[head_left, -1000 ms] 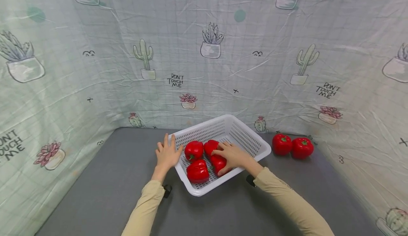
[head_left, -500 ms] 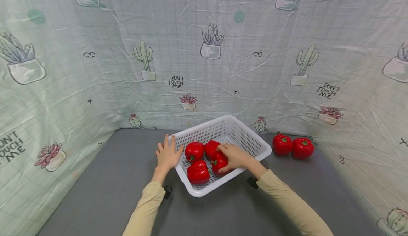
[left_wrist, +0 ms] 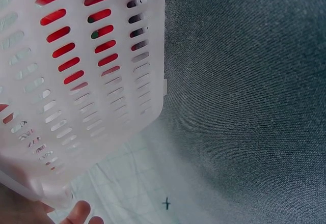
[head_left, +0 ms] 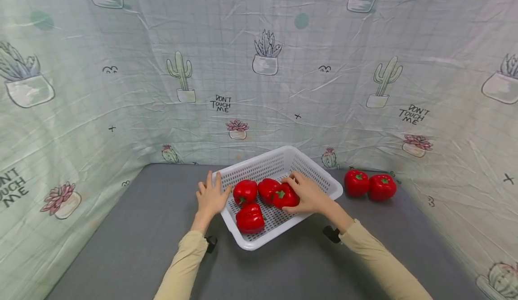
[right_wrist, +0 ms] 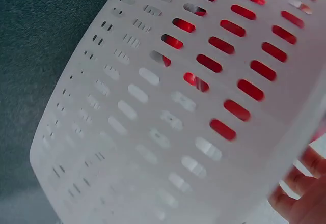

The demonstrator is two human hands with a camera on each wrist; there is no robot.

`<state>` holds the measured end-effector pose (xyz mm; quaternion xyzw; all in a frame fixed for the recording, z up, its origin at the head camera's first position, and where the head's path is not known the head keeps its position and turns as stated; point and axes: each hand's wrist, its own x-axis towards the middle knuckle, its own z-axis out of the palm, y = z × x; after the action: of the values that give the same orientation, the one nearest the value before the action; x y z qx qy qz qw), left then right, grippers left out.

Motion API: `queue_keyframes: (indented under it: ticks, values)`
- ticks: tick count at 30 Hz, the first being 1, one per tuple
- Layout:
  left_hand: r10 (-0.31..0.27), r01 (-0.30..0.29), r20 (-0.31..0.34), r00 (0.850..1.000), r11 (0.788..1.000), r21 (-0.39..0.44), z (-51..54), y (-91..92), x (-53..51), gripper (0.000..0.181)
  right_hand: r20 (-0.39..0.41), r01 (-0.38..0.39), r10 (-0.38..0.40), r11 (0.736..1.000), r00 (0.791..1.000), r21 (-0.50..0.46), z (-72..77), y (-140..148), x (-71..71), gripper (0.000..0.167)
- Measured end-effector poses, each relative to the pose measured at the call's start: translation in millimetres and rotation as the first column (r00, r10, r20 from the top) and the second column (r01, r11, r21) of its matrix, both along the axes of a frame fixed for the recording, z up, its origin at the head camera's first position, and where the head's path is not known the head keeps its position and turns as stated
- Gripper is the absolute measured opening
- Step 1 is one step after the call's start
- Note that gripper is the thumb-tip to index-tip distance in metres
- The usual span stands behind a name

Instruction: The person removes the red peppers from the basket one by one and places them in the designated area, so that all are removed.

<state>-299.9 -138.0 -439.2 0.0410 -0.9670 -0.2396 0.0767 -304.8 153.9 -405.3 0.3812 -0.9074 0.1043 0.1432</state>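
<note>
A white perforated plastic basket (head_left: 279, 231) stands slantwise on the grey table. My left hand (head_left: 211, 201) rests at its left rim, fingers spread and fairly straight. Inside the basket, my right hand (head_left: 309, 195) holds a red bell pepper (head_left: 285, 196), thumb at the near side and fingers over the far side. Close left of it sits another pepper (head_left: 267, 189). Two more lie further left, a rear pepper (head_left: 244, 192) and a front pepper (head_left: 250, 220). Both wrist views mostly show the basket wall (left_wrist: 114, 109), with red through its slots; right fingertips (right_wrist: 282, 202) appear at that view's edge.
Two more red bell peppers, one at left (head_left: 356, 183) and one at right (head_left: 382, 187), stand side by side on the table right of the basket. A printed cactus sheet (head_left: 267, 106) hangs behind and along both sides of the table (head_left: 133, 246).
My right hand has gripped the front-right pepper, turned it stem up and moved it up and to the right. The left hand stays at the rim.
</note>
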Motion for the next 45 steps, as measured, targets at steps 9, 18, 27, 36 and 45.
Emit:
queue_keyframes:
  ticks: [9,18,27,36,45]
  values:
    - [0.001,-0.001,0.004,1.000,1.000,-0.003,-2.4,-0.4,-0.7,0.067,-0.049,0.028,-0.031,0.997,0.998,-0.072,13.6,17.0,11.7,0.070]
    - [0.014,-0.014,0.016,1.000,1.000,-0.014,-3.5,-1.0,-2.0,0.068,-0.093,0.086,-0.091,0.994,0.992,-0.063,25.4,33.1,26.4,0.072]
    - [0.017,-0.017,0.012,1.000,1.000,-0.011,-1.9,-1.6,-3.1,0.067,-0.152,0.143,-0.153,0.987,0.976,-0.070,29.0,52.7,35.5,0.076]
    - [0.013,-0.013,0.006,1.000,1.000,-0.011,-0.7,-0.4,-1.8,0.067,-0.137,0.200,-0.213,0.974,0.967,-0.103,29.0,70.6,47.4,0.075]
    - [0.004,-0.004,-0.003,1.000,1.000,-0.009,-1.1,-0.3,-0.6,0.067,-0.235,0.216,-0.254,0.961,0.938,-0.176,23.5,90.8,57.5,0.075]
